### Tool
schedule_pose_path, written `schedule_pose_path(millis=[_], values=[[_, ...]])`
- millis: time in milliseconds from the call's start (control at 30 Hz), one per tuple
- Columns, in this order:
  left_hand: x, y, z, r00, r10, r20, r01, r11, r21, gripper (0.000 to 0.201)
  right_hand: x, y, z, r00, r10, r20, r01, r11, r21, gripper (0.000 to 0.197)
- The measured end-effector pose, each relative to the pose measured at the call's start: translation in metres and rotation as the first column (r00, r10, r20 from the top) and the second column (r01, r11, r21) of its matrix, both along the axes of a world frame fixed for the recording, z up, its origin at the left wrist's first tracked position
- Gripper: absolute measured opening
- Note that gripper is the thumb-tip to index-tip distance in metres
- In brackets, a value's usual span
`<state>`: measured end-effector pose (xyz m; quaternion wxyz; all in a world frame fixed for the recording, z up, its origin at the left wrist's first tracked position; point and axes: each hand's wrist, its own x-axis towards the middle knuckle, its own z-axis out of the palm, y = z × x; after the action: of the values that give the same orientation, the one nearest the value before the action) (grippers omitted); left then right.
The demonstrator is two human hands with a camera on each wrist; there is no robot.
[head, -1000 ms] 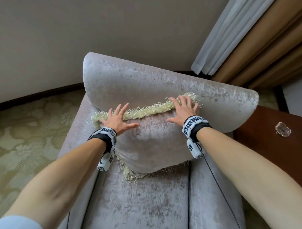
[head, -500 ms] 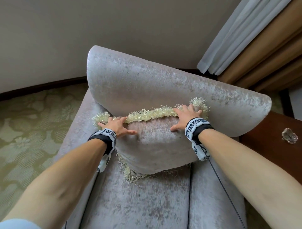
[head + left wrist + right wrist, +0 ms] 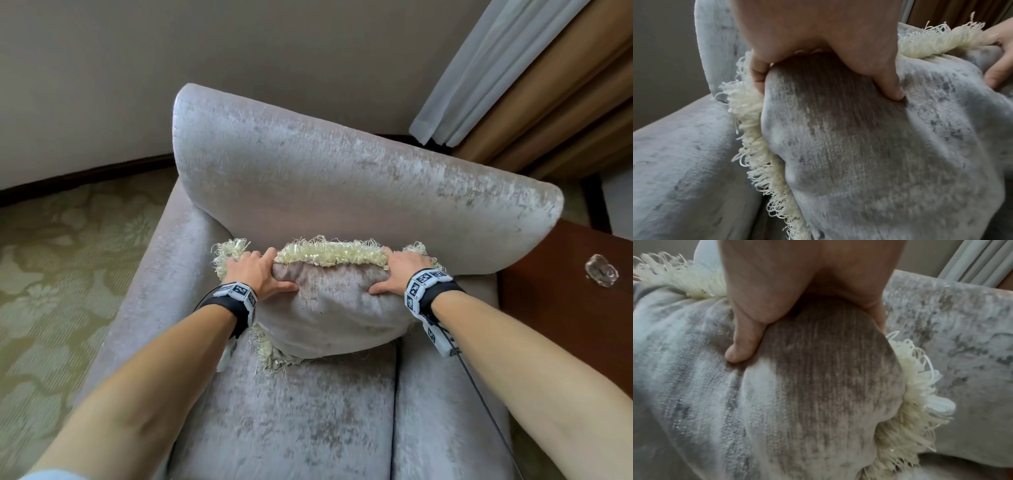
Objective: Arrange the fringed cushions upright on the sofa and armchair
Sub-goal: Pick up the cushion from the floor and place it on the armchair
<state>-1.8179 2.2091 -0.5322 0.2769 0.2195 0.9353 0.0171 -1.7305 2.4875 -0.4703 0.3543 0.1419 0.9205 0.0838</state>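
Observation:
A grey velvet cushion (image 3: 329,308) with a cream fringe (image 3: 329,253) stands upright on the armchair (image 3: 308,178) seat, leaning against the backrest. My left hand (image 3: 257,272) grips its top left corner, thumb on the front face and fingers curled over the fringed edge. My right hand (image 3: 397,270) grips the top right corner the same way. The left wrist view shows my thumb (image 3: 892,87) pressed into the cushion (image 3: 869,154). The right wrist view shows the right thumb (image 3: 742,347) dug into the velvet cushion (image 3: 818,394). The fingers behind the cushion are hidden.
A dark wooden side table (image 3: 568,308) stands right of the armchair with a clear glass piece (image 3: 601,270) on it. Curtains (image 3: 531,75) hang at the back right. Patterned green carpet (image 3: 51,274) lies to the left, a plain wall (image 3: 171,68) behind.
Both hands went from lying flat on the cushion's top edge to curling over and gripping its top corners. The cushion's top edge has bunched between them and sits lower against the backrest.

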Motion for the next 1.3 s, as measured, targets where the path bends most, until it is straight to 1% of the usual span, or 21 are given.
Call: schedule_pose_path(millis=[100, 233, 367, 500, 567, 667, 767, 867, 1000, 1167, 1300], values=[[0.004, 0.005, 0.001, 0.999, -0.038, -0.013, 0.038, 0.999, 0.001, 0.077, 0.006, 0.003, 0.001, 1.0, -0.022, 0.007, 0.022, 1.0, 0.008, 0.097], [-0.001, 0.01, 0.017, 0.996, -0.081, -0.038, 0.079, 0.995, -0.058, 0.078, 0.001, 0.009, 0.009, 0.999, -0.032, -0.018, 0.032, 0.999, -0.017, 0.099], [-0.009, 0.018, 0.039, 0.995, -0.094, -0.041, 0.091, 0.993, -0.081, 0.082, 0.0, 0.021, 0.024, 0.996, -0.048, -0.074, 0.044, 0.997, -0.062, 0.099], [-0.027, 0.03, 0.063, 0.973, -0.2, -0.118, 0.182, 0.973, -0.144, 0.089, 0.01, 0.032, 0.03, 0.982, -0.137, -0.13, 0.121, 0.985, -0.124, 0.096], [-0.038, 0.036, 0.076, 0.953, -0.26, -0.158, 0.231, 0.956, -0.179, 0.09, 0.016, 0.034, 0.028, 0.97, -0.197, -0.145, 0.174, 0.972, -0.16, 0.092], [-0.051, 0.046, 0.091, 0.93, -0.325, -0.174, 0.283, 0.932, -0.229, 0.088, 0.023, 0.031, 0.021, 0.945, -0.274, -0.18, 0.238, 0.951, -0.199, 0.09], [-0.055, 0.05, 0.088, 0.935, -0.321, -0.153, 0.274, 0.925, -0.263, 0.09, 0.025, 0.026, 0.015, 0.933, -0.3, -0.197, 0.262, 0.945, -0.196, 0.094], [-0.055, 0.05, 0.079, 0.94, -0.306, -0.148, 0.26, 0.927, -0.269, 0.091, 0.024, 0.024, 0.014, 0.933, -0.302, -0.196, 0.268, 0.946, -0.182, 0.094], [-0.059, 0.049, 0.076, 0.937, -0.306, -0.17, 0.264, 0.936, -0.231, 0.086, 0.02, 0.026, 0.02, 0.939, -0.273, -0.211, 0.243, 0.957, -0.159, 0.092], [-0.063, 0.052, 0.075, 0.94, -0.291, -0.18, 0.252, 0.945, -0.208, 0.085, 0.013, 0.033, 0.026, 0.941, -0.268, -0.209, 0.244, 0.961, -0.133, 0.092], [-0.058, 0.056, 0.065, 0.938, -0.282, -0.203, 0.243, 0.949, -0.198, 0.088, 0.015, 0.037, 0.021, 0.921, -0.323, -0.219, 0.301, 0.945, -0.128, 0.091]])
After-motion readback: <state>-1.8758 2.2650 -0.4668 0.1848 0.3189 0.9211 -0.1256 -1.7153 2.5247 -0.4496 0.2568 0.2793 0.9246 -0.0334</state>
